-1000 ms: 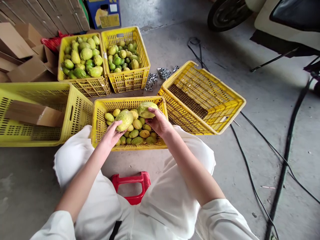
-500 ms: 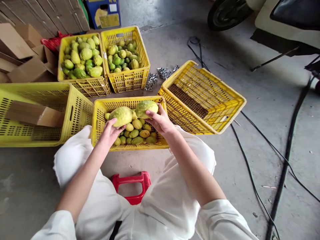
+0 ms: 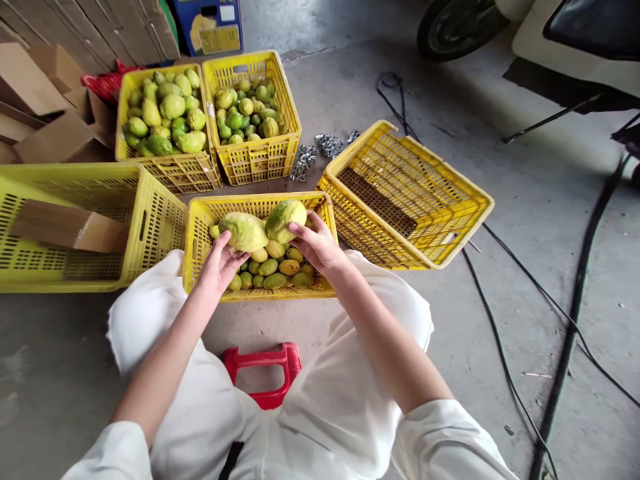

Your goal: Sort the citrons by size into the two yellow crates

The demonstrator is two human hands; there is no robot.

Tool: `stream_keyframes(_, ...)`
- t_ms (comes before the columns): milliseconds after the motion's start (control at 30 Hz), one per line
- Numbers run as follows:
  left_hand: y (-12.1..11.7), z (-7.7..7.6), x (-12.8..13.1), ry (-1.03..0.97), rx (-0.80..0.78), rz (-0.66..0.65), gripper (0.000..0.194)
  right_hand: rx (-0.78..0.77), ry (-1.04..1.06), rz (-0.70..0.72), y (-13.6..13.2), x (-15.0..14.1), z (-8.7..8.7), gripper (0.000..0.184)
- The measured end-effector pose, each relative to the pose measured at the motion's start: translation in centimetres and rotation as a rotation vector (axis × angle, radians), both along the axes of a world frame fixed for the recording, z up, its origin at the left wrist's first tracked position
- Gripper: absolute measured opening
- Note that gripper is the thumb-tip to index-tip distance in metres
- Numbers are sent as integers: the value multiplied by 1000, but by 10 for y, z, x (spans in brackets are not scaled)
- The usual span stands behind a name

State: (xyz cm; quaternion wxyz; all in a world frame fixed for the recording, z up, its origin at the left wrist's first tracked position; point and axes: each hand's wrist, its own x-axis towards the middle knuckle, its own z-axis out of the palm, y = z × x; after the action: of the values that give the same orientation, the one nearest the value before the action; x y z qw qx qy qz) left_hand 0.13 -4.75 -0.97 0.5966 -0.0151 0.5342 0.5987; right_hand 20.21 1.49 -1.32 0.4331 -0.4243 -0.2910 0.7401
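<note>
Over the near yellow crate [image 3: 260, 295], each of my hands holds a large greenish-yellow lemon. My left hand [image 3: 219, 263] is closed around the lower left end of one lemon [image 3: 244, 231], which lies on its side. With thumb and fingers, my right hand [image 3: 317, 245] grips the other lemon [image 3: 285, 221], tilted with its top to the upper right. The two fruits appear to touch or nearly touch. Beneath them, smaller yellow and green lemons [image 3: 269, 267] lie in the crate between my knees. The fingertips behind both held fruits are hidden.
Two yellow crates [image 3: 250, 160] of lemons stand beyond. A tilted yellow crate [image 3: 450, 233] is at the right; another at the left holds a cardboard box [image 3: 65, 225]. Cardboard [image 3: 60, 140] is piled far left. Black cables [image 3: 575, 293] cross the floor near a parked vehicle [image 3: 540, 40].
My right hand has moved slightly left and turned its lemon more upright, bringing it closer to the other one. My left hand has hardly moved.
</note>
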Motion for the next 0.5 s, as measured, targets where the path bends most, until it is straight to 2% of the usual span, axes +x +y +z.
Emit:
stream_keyframes(167,0,2,2,41,-4,-6,7,42,-21,77,-2,-1,5,67)
stream_keyframes(333,-1,3,4,24,-129,-49,9,3,-24,87,-5,-4,6,74)
stream_keyframes(500,0,3,5,16,-143,-71,11,-71,-63,68,-4,-6,2,71)
